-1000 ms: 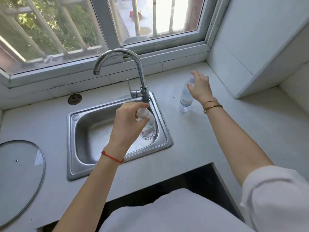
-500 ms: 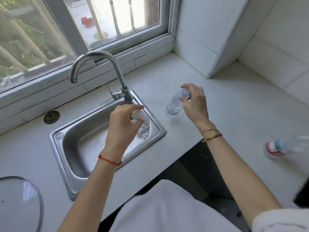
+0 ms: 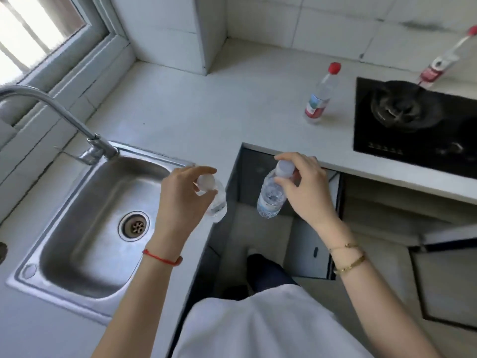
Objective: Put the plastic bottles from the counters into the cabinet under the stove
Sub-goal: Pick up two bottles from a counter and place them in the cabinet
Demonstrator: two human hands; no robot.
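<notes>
Both small water bottles now lifted clear of the counter, left hand and right hand each pinching one by its cap (red-capped bottle beside stove next).

We list: steel sink with drain, curved faucet, black gas hob, window, tiled wall
</notes>
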